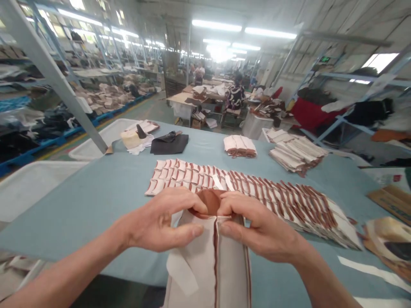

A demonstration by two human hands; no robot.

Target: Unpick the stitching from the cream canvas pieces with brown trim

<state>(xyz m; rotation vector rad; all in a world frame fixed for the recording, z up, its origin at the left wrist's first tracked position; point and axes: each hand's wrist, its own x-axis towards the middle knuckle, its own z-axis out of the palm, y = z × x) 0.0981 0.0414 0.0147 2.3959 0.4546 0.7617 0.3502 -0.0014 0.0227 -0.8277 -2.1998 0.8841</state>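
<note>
Both hands hold a sewn tube-shaped piece [201, 256] at the near edge of the table, pale outside and reddish brown inside. Its round opening faces up, and a brown-edged seam runs down its middle. My left hand [163, 218] has its fingers curled over the rim left of the seam, thumb on the outer face. Right at the seam top, my right hand [253, 222] pinches the rim between thumb and fingers. A white strip [183, 271] lies across the tube's lower left face. Just behind the hands, overlapping rows of similar pale pieces [266, 192] stretch over the table.
The blue-green table [80, 201] carries a small pale stack [240, 145], a larger stack [297, 152], black material [169, 143] and a tape roll [131, 139]. Another tape roll [390, 235] sits at right, near white strips [375, 269]. White bins [28, 184] stand left; a person [235, 96] sits beyond.
</note>
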